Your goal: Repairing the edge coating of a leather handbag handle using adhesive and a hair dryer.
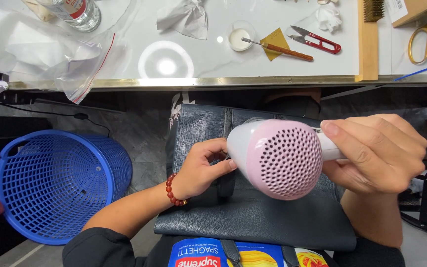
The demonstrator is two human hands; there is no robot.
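Note:
A dark blue-grey leather handbag (pixel 253 212) lies on my lap below the table edge. My right hand (pixel 376 153) grips the handle of a pink and white hair dryer (pixel 280 158), whose perforated rear grille faces the camera. My left hand (pixel 201 168), with a red bead bracelet on the wrist, rests on the bag's upper front, fingers curled and touching the leather beside the dryer's nose. The dryer's outlet is hidden behind its body.
A blue plastic mesh basket (pixel 55 185) stands on the floor at left. The white table (pixel 198 54) above holds a small white dish with a brush (pixel 240 39), red snips (pixel 317 42), gold scissors (pixel 421 37), crumpled tissue (pixel 184 17), plastic bags (pixel 75 64) and a bottle (pixel 77 11).

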